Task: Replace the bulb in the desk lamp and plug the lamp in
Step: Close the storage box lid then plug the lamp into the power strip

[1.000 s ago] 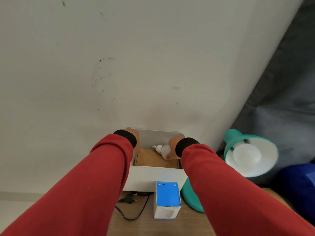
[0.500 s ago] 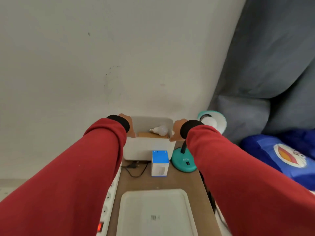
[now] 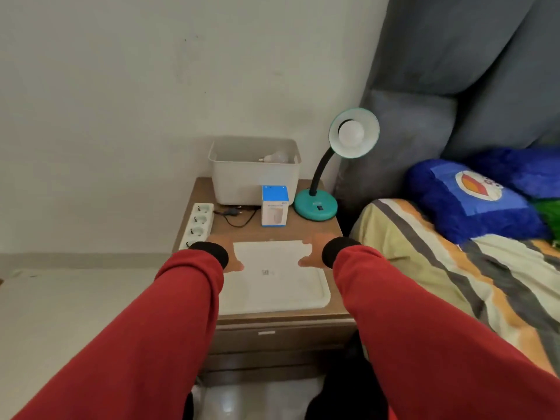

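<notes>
A bed (image 3: 439, 268) with a striped cover and a blue cushion (image 3: 472, 198) lies to the right of the right hand, against a grey padded headboard (image 3: 454, 86). A wooden bedside table (image 3: 272, 322) stands beneath both hands. On its near half rests a flat white lid (image 3: 281, 286), between the two hands. The left hand (image 3: 225, 253), in a red sleeve with a black cuff, is spread flat at the lid's left edge, thumb on the lid. The right hand (image 3: 313, 251), sleeved alike, is spread at the lid's right edge, fingers extended and empty.

Beyond the hands, at the back of the table, stands a white plastic bin (image 3: 254, 183), open at the top; a loose bulb (image 3: 277, 157) lies inside it, screw base pointing left. Beyond the right hand stands the teal desk lamp (image 3: 316, 204), its black gooseneck curving up to a shade (image 3: 354, 133) that faces the camera, with a white bulb (image 3: 351, 131) fitted in it. Between bin and lamp base, just ahead of the lid, stands a blue and white bulb carton (image 3: 275, 206), upright. Beyond the left hand a white power strip (image 3: 198, 221) lies along the table's left edge. The lamp's black plug (image 3: 231, 211) lies on the table just right of the strip, not inserted, its cord looping toward the carton.
</notes>
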The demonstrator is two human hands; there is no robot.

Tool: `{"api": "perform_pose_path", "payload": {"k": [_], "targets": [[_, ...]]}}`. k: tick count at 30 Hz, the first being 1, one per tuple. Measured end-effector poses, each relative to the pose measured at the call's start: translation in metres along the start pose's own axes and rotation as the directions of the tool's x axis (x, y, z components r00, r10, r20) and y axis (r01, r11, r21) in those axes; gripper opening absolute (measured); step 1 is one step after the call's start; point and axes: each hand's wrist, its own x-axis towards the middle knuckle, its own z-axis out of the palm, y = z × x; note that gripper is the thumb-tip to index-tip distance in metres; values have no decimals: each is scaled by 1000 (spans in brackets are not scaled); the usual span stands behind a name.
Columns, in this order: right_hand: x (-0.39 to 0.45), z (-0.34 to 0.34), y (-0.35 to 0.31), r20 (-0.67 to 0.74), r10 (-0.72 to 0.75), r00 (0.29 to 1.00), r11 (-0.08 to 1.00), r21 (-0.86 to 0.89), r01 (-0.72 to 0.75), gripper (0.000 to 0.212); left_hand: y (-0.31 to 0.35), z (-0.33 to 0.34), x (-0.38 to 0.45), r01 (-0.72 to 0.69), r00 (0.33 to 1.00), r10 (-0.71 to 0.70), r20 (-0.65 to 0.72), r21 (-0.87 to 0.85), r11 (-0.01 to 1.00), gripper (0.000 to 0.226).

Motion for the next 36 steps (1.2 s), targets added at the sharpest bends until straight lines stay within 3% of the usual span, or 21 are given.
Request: {"api": "perform_pose_path", "payload": {"k": [5,14,23,29,36], "targets": [[-5,48,13,63,-54,997,986,162,43,81,-1,47,6,-10,998,14,55,-70,998,75],[26,83,20,0,22,1000,976,217,-22,92,10,91,26,107,990,-88,109,-180,978,103],[36,77,15,-61,105,993,940,332,-79,94,2,88,38,116,993,-108,54,-178,977,110],[23,63,16,-105,123,987,864,500,-54,88,-6,75,26,85,996,-70,62,-307,948,113],[-2,24,16,-224,63,972,919,393,31,80,-19,35,-2,-11,999,-13,-41,-516,857,115]]}}
